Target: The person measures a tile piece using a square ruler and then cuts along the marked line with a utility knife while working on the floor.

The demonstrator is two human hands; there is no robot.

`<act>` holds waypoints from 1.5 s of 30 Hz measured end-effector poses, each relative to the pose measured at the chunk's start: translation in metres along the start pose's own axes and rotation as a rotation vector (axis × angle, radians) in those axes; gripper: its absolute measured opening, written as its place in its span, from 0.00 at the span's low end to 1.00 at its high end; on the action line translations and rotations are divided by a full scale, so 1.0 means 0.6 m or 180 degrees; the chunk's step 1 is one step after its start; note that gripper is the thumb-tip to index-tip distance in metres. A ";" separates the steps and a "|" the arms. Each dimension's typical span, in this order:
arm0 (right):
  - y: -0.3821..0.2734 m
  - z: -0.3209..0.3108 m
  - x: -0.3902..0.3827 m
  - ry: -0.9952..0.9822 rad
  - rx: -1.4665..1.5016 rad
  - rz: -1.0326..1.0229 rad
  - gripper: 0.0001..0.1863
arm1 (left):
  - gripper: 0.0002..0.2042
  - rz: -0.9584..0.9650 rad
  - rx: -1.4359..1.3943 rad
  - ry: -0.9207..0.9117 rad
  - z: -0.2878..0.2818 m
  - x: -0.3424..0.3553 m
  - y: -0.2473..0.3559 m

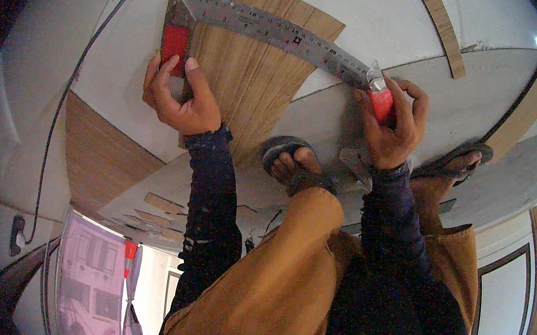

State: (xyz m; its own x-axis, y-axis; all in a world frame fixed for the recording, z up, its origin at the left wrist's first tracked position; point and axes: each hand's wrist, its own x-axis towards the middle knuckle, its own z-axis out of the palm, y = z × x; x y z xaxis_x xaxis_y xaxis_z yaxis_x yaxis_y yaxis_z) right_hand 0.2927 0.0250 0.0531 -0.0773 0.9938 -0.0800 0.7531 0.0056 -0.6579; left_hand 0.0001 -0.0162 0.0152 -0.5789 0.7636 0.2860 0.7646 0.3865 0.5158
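Observation:
A wood-grain board [244, 81] lies on white sheeting. Across its upper part rests a metal try square [256, 25] with a red stock at its left end, along the board's left edge. My left hand [182, 94] grips that red stock, fingertips on it and on the board's edge. My right hand [392, 121] is closed around a red utility knife [379, 101], its silvery tip pointing up beside the right end of the square's blade.
My sandaled feet [295, 160] stand below the board. A narrow wood strip [441, 22] lies upper right, another board [108, 152] at left, with several offcuts [157, 218] beyond. A black cable [85, 53] runs to a wall socket [18, 234]. A white door [501, 300] is at right.

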 end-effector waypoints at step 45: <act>-0.005 0.003 0.003 0.0027 -0.0010 -0.0010 0.29 | 0.09 0.0210 0.0008 -0.0048 -0.001 0.007 -0.008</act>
State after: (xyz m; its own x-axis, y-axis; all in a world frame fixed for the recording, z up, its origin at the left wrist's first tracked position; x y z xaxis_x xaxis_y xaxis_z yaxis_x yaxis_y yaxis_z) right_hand 0.2889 0.0267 0.0536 -0.0741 0.9947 -0.0716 0.7549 0.0091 -0.6558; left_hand -0.0061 -0.0149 0.0142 -0.5228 0.7952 0.3071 0.8018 0.3363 0.4941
